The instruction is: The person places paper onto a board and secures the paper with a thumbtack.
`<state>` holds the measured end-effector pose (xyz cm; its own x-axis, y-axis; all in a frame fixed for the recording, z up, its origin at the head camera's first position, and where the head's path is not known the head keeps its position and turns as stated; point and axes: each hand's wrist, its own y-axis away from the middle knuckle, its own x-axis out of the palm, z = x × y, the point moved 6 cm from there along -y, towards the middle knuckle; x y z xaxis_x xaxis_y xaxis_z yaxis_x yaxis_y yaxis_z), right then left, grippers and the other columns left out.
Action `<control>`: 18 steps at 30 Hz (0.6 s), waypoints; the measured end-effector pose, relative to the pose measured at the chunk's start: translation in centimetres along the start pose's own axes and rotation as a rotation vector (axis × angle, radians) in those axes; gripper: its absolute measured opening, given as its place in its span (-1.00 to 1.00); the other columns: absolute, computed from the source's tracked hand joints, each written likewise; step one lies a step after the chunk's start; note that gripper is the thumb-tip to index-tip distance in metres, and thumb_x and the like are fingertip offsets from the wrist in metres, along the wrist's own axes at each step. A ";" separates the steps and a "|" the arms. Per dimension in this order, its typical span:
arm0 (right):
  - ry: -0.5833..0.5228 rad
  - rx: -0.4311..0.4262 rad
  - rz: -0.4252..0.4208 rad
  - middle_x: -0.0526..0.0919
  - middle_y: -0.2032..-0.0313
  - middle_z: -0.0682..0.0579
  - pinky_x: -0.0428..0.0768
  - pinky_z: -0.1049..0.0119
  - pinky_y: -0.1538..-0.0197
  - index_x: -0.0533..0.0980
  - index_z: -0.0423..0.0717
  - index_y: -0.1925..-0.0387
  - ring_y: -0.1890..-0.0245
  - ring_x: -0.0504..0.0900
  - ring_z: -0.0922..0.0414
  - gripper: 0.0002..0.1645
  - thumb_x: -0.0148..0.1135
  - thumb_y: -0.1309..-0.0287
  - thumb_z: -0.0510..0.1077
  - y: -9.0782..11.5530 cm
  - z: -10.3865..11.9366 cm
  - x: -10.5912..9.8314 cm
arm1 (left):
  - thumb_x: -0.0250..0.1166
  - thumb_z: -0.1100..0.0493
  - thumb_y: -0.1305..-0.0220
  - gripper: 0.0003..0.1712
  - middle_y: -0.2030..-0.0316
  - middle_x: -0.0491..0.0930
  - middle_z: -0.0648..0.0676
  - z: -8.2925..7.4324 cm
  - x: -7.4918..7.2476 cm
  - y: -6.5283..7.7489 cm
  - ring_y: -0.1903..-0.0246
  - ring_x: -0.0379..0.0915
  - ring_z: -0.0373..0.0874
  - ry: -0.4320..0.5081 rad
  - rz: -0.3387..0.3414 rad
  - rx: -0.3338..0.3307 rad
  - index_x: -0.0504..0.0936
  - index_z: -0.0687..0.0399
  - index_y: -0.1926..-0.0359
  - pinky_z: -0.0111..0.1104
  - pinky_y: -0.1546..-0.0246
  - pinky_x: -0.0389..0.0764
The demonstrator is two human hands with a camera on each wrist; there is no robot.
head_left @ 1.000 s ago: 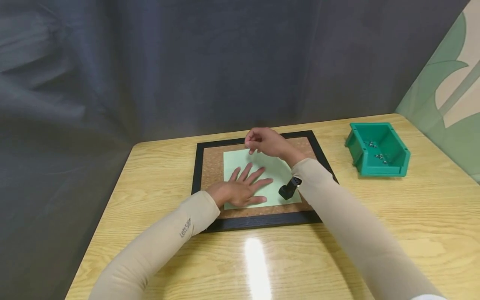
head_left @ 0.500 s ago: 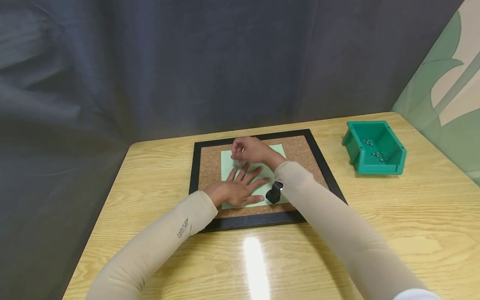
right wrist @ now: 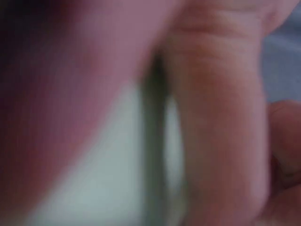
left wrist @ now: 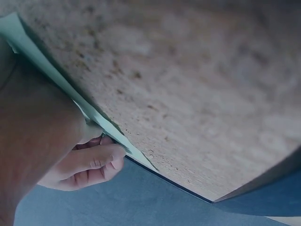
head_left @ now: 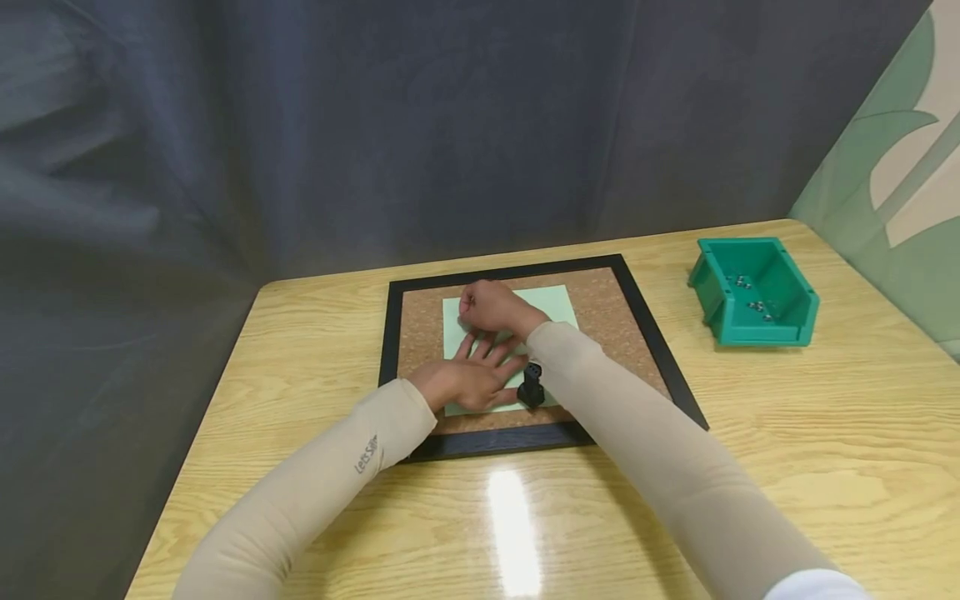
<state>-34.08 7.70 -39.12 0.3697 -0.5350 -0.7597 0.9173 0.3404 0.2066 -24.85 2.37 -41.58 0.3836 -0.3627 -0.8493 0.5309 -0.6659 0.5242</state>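
A pale green sheet of paper (head_left: 553, 302) lies on a cork board (head_left: 618, 325) with a black frame. My left hand (head_left: 476, 383) rests flat on the paper with its fingers spread. Above those fingers, close to the sheet's upper left corner, my right hand (head_left: 491, 307) has its fingers curled. In the left wrist view, curled fingers (left wrist: 96, 162) meet at the paper's edge (left wrist: 101, 123), with a tiny shiny piece, apparently a push pin, between them. The right wrist view is blurred, with fingers (right wrist: 218, 122) close to the lens; most of the pin is hidden.
A green plastic bin (head_left: 761, 336) stands right of the board, with several small metallic pieces (head_left: 757, 307) inside. The wooden table (head_left: 322, 333) runs back to a dark curtain (head_left: 450, 133). A black wrist camera (head_left: 532, 387) hangs below the right sleeve.
My right hand has moved left and slightly down to the paper's upper left corner, and its fingers look more tightly curled. My left hand stays spread on the paper.
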 end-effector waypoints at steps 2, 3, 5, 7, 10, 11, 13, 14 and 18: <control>0.018 0.012 0.025 0.64 0.23 0.02 0.52 0.17 0.06 0.55 -0.02 0.22 0.28 0.55 0.07 -0.82 0.02 -0.41 -0.12 0.0 0.1 0.0 | -0.29 -0.32 -0.54 -0.22 -0.60 -0.54 -0.03 -0.1 -0.1 0.1 -0.56 -0.75 0.07 -0.011 -0.004 -0.001 -0.29 -0.26 -0.61 0.08 -0.53 -0.49; 0.034 0.019 0.039 0.64 0.21 0.03 0.51 0.17 0.05 0.55 -0.02 0.21 0.26 0.55 0.07 -0.82 0.02 -0.42 -0.10 -0.1 0.2 0.0 | -0.28 -0.32 -0.54 -0.21 -0.60 -0.55 -0.02 -0.1 -0.1 0.1 -0.55 -0.77 0.07 -0.005 -0.003 0.000 -0.28 -0.25 -0.61 0.07 -0.53 -0.51; 0.057 0.038 0.071 0.63 0.20 0.03 0.51 0.16 0.03 0.55 -0.01 0.21 0.23 0.55 0.07 -0.81 0.04 -0.44 -0.07 -0.1 0.3 -0.1 | -0.28 -0.31 -0.54 -0.21 -0.59 -0.55 -0.02 -0.2 -0.1 0.2 -0.55 -0.79 0.06 0.001 0.000 0.001 -0.28 -0.23 -0.61 0.07 -0.52 -0.53; 0.072 0.051 0.112 0.62 0.21 0.04 0.51 0.17 0.04 0.55 -0.01 0.21 0.24 0.55 0.08 -0.82 0.07 -0.43 -0.06 -0.2 0.4 -0.2 | -0.30 -0.33 -0.54 -0.20 -0.59 -0.57 -0.02 -0.2 0.0 0.1 -0.55 -0.81 0.06 -0.003 0.003 0.000 -0.29 -0.20 -0.61 0.07 -0.52 -0.55; 0.084 0.058 0.178 0.58 0.33 0.08 0.49 0.21 0.08 0.54 0.00 0.30 0.33 0.52 0.12 -0.83 0.07 -0.43 -0.09 -0.4 0.6 -0.6 | -0.36 -0.36 -0.52 -0.17 -0.58 -0.63 -0.02 -0.1 0.0 0.1 -0.53 -0.85 0.06 -0.008 0.008 -0.010 -0.31 -0.15 -0.61 0.07 -0.51 -0.57; 0.092 0.056 0.205 0.55 0.40 0.09 0.48 0.23 0.12 0.52 -0.01 0.36 0.39 0.49 0.14 -0.79 0.05 -0.43 -0.11 -0.5 0.7 -0.7 | -0.38 -0.38 -0.51 -0.16 -0.57 -0.66 -0.02 -0.1 0.0 0.0 -0.52 -0.87 0.07 -0.008 0.009 -0.013 -0.33 -0.16 -0.61 0.07 -0.51 -0.57; 0.112 0.053 0.246 0.46 0.55 0.11 0.45 0.26 0.20 0.49 -0.02 0.50 0.53 0.39 0.16 -0.69 0.03 -0.42 -0.15 -0.7 0.8 -0.8 | -0.40 -0.40 -0.50 -0.15 -0.55 -0.71 -0.04 -0.1 0.0 -0.1 -0.50 -0.93 0.06 0.013 0.018 -0.020 -0.38 -0.19 -0.60 0.06 -0.50 -0.60; 0.129 0.051 0.265 0.41 0.62 0.12 0.42 0.27 0.26 0.46 -0.02 0.56 0.59 0.33 0.17 -0.64 0.01 -0.42 -0.16 -0.8 0.9 -0.9 | -0.39 -0.41 -0.49 -0.15 -0.55 -0.72 -0.04 -0.1 0.1 -0.1 -0.49 -0.96 0.04 0.027 0.021 -0.021 -0.39 -0.20 -0.59 0.06 -0.50 -0.62; 0.156 0.080 0.272 0.31 0.75 0.14 0.34 0.31 0.43 0.38 0.00 0.72 0.71 0.20 0.20 -0.54 0.02 -0.36 -0.19 -1.1 1.3 -0.8 | -0.40 -0.41 -0.49 -0.17 -0.55 -0.71 -0.01 -0.2 0.2 -0.1 -0.48 -0.98 0.05 0.049 0.026 -0.035 -0.38 -0.24 -0.59 0.07 -0.50 -0.62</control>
<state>-35.19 6.74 -37.95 0.5811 -0.3056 -0.7543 0.7992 0.3895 0.4578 -24.71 2.46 -41.73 0.4336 -0.3468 -0.8317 0.5461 -0.6331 0.5486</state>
